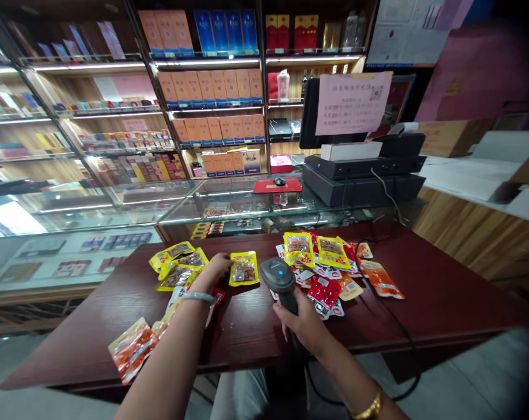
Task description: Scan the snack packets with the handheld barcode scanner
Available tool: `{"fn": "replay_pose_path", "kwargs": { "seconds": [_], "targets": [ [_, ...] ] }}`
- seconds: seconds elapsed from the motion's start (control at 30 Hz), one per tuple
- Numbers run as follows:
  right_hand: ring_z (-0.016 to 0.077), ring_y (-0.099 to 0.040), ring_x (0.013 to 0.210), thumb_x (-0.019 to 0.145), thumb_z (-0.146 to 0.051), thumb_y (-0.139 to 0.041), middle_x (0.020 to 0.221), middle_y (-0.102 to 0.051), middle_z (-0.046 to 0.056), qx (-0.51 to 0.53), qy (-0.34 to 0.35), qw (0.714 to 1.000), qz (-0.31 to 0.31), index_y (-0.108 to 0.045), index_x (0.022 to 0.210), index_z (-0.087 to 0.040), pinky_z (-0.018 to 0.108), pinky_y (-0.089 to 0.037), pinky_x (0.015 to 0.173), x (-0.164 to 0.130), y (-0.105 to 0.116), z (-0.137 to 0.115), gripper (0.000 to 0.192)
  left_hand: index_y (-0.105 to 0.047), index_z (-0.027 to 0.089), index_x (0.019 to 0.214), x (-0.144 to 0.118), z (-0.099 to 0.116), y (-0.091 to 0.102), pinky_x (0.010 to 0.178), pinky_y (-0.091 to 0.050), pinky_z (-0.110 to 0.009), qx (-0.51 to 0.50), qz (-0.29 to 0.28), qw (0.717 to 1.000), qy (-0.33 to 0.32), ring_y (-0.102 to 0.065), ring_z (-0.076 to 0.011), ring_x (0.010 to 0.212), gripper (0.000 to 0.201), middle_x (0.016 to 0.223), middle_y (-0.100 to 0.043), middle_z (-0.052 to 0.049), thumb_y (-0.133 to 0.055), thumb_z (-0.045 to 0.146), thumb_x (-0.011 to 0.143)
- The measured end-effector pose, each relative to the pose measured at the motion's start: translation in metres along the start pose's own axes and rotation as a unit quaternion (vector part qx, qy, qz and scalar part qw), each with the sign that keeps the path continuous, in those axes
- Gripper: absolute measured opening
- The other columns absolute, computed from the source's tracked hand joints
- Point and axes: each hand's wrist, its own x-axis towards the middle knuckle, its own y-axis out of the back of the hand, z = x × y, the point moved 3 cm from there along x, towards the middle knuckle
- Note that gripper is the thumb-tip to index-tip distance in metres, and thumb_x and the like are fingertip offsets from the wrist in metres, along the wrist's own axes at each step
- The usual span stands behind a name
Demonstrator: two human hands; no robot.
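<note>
My right hand [306,321] is wrapped around the handle of a dark grey barcode scanner [278,274], which has a small blue light on top. At the left edge of a yellow snack packet [244,269] with a clear window, my left hand [219,267] pinches the packet; its fingertips are partly hidden. Left of this hand lie several more yellow snack packets [179,274]. An orange packet [133,350] rests nearer me, and others are partly covered by my left forearm. Beyond the scanner is a heap of red and white packets [326,291], with two yellow packets [298,249] on top.
The dark red table [242,326] carries the packets. A scanner cable [391,315] runs across its right side. Behind stands a glass counter [229,201] with a mouse [279,181], a monitor [309,116] and a cash drawer [361,189]. Stocked shelves line the wall.
</note>
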Motion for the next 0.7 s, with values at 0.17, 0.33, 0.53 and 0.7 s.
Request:
{"fn": "replay_pose_path", "kwargs": {
  "seconds": [0.17, 0.33, 0.53, 0.7],
  "targets": [
    [0.0084, -0.046, 0.036, 0.081, -0.051, -0.077, 0.059, -0.051, -0.011, 0.002, -0.013, 1.000, -0.001, -0.051, 0.095, -0.023, 0.022, -0.040, 0.038, -0.001, -0.004, 0.004, 0.041, -0.059, 0.019, 0.058, -0.006, 0.005, -0.010, 0.046, -0.027, -0.027, 0.022, -0.062, 0.998, 0.007, -0.039, -0.0117, 0.041, 0.044, 0.045, -0.043, 0.004, -0.083, 0.052, 0.073],
    [0.0097, -0.047, 0.035, 0.081, -0.053, -0.076, 0.055, -0.051, -0.012, -0.008, -0.018, 1.000, -0.017, -0.050, 0.098, -0.024, 0.022, -0.040, 0.038, -0.003, -0.006, 0.004, 0.043, -0.065, 0.019, 0.073, -0.018, 0.016, -0.018, 0.050, -0.034, -0.026, 0.052, -0.076, 0.996, -0.011, -0.050, -0.0141, 0.047, 0.027, 0.056, -0.057, 0.002, -0.074, 0.043, 0.082],
    [0.0082, -0.046, 0.035, 0.080, -0.052, -0.076, 0.057, -0.053, -0.010, -0.015, -0.021, 1.000, -0.008, -0.050, 0.092, -0.024, 0.022, -0.040, 0.038, -0.003, -0.005, 0.005, 0.040, -0.067, 0.015, 0.106, -0.054, 0.021, -0.010, 0.078, -0.049, -0.033, 0.215, 0.008, 0.975, -0.059, -0.073, -0.0332, 0.103, 0.051, 0.111, -0.076, -0.020, -0.081, 0.053, 0.075],
    [0.0090, -0.046, 0.036, 0.082, -0.050, -0.074, 0.055, -0.052, -0.011, -0.019, -0.020, 0.999, -0.018, -0.050, 0.095, -0.024, 0.022, -0.040, 0.039, -0.005, -0.006, 0.005, 0.038, -0.065, 0.005, 0.123, -0.088, 0.019, -0.017, 0.098, -0.050, -0.041, 0.326, 0.040, 0.943, -0.059, -0.067, -0.0412, 0.123, 0.069, 0.127, -0.069, -0.029, -0.072, 0.061, 0.083]
  ]
}}
